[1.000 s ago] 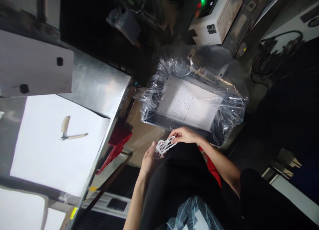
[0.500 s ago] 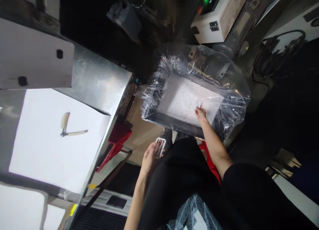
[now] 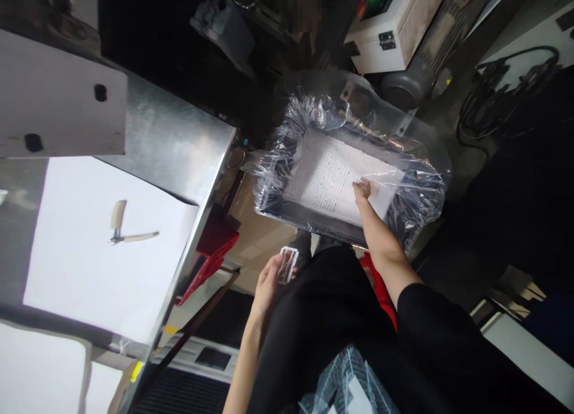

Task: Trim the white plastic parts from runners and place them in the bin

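My left hand (image 3: 268, 276), low in front of my legs, is closed on a small flat rectangular piece (image 3: 287, 265) with white edges and a cut-out-looking middle; its exact kind is unclear. My right hand (image 3: 362, 189) reaches over a box lined with clear plastic film (image 3: 419, 207). Its fingers are pinched close to a white sheet (image 3: 381, 169) lying in the box. Whatever is between them is too small to make out. Left of those fingers, rows of small marks or thin pieces (image 3: 329, 177) cover part of the sheet.
A metal table (image 3: 179, 136) on the left bears a white sheet (image 3: 89, 246) with an opened wooden-handled tool (image 3: 119, 222). Beyond the box stand a white control box (image 3: 381, 43) and a motor (image 3: 408, 85). Black cables (image 3: 502, 97) hang at right; red parts (image 3: 210, 261) show below.
My right hand has shifted slightly up over the sheet, and the small white bit seen at its fingertips no longer shows clearly. My left hand keeps its hold on the rectangular piece.
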`<state>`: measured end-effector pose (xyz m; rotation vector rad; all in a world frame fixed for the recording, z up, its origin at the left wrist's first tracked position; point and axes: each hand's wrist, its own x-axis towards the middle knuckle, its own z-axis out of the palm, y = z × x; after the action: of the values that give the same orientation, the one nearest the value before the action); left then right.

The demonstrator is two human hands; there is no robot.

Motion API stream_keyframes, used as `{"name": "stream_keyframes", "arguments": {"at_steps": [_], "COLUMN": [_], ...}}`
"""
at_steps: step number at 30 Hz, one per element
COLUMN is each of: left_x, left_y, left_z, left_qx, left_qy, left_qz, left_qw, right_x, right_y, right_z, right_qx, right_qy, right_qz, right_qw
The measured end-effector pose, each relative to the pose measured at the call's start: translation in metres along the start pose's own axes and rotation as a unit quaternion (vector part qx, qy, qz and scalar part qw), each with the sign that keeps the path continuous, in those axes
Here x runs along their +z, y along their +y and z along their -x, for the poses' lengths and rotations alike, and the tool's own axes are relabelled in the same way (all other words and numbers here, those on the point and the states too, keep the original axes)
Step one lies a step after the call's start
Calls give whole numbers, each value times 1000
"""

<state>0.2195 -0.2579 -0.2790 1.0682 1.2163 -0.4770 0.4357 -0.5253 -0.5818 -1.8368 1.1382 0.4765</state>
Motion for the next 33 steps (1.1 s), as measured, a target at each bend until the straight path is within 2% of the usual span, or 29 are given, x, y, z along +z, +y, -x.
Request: {"name": "stream_keyframes", "arguments": {"at_steps": [7, 14, 18, 20, 22, 23, 24, 26, 27, 28, 29, 30, 31, 33], "left_x": [0, 3, 5, 6, 7, 9, 10, 14, 15, 16, 17, 17, 17, 14], "left_y": [-2, -2, 2, 5, 8, 11, 13, 17, 19, 20, 21, 21, 21, 18], "left_z": [-1, -1, 4, 5, 5, 5, 5, 4, 4, 3, 2, 2, 1, -2], "left_qx": [-2, 13, 28, 30, 27, 23, 19, 13, 12, 15, 19, 26, 32, 43], "left_qy": [-13, -35, -39, -40, -41, -42, -44, -46, -46, -46, -45, -43, -41, -39], "left_qz": [10, 18, 5, -10, -33, -46, -58, -79, -85, -89, -90, -90, -89, -85], "left_qw": [1000, 999, 999, 999, 998, 998, 997, 996, 995, 995, 995, 995, 995, 995], "right_x": [5, 1, -7, -14, -24, -30, -36, -48, -53, -57, -60, -62, -62, -60], "right_y": [2, -2, -14, -23, -32, -37, -42, -49, -51, -53, -53, -53, -51, -44], "right_z": [-6, 3, 24, 49, 88, 110, 134, 179, 198, 213, 223, 228, 227, 213], "right_qx": [-26, -23, -21, -28, -44, -54, -63, -67, -63, -59, -56, -52, -48, -32], "right_qy": [-15, -41, -69, -129, -251, -334, -425, -596, -659, -700, -721, -726, -714, -651], "right_qz": [2, 1, 8, 7, 1, -5, -10, -11, -8, -5, -6, -11, -22, -59], "right_qw": [1000, 999, 997, 991, 967, 941, 903, 801, 749, 712, 690, 686, 698, 756]}}
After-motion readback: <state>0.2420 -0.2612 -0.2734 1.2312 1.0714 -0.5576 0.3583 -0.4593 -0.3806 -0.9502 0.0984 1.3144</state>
